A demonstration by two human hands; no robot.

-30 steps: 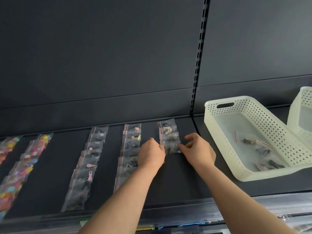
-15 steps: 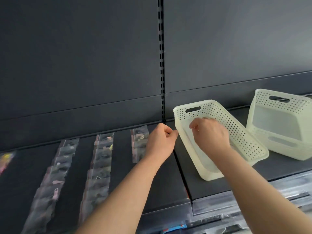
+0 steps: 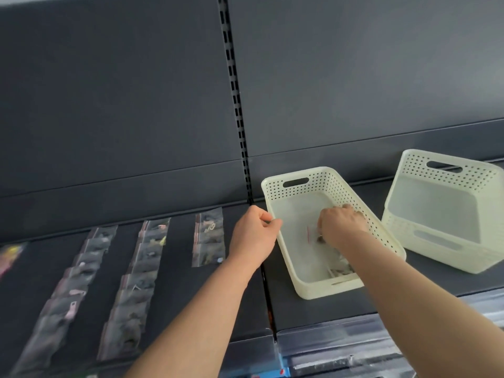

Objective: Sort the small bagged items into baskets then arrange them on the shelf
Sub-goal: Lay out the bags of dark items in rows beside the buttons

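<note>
The right hand (image 3: 342,227) reaches down into the white perforated basket (image 3: 308,291) on the dark shelf (image 3: 188,290), its fingers bent onto a small clear bag with a red strip (image 3: 312,233). The back of the hand hides the fingertips, so I cannot tell whether they pinch the bag or only touch it. A dark item in the bag is too blurred to name. More bags (image 3: 341,268) lie at the basket's near end, partly behind the forearm.

The left hand (image 3: 255,236) is a loose fist, thumb against forefinger, with nothing showing in it. It is at the basket's left rim, touching or just beside it.

Left of the basket, three rows of bagged items (image 3: 136,282) run from far to near, the rightmost short, their contents smeared. A colourful row (image 3: 11,255) is cut off at the left edge. To the right, a second white basket (image 3: 436,214) sits tilted and is clipped by the frame.
</note>
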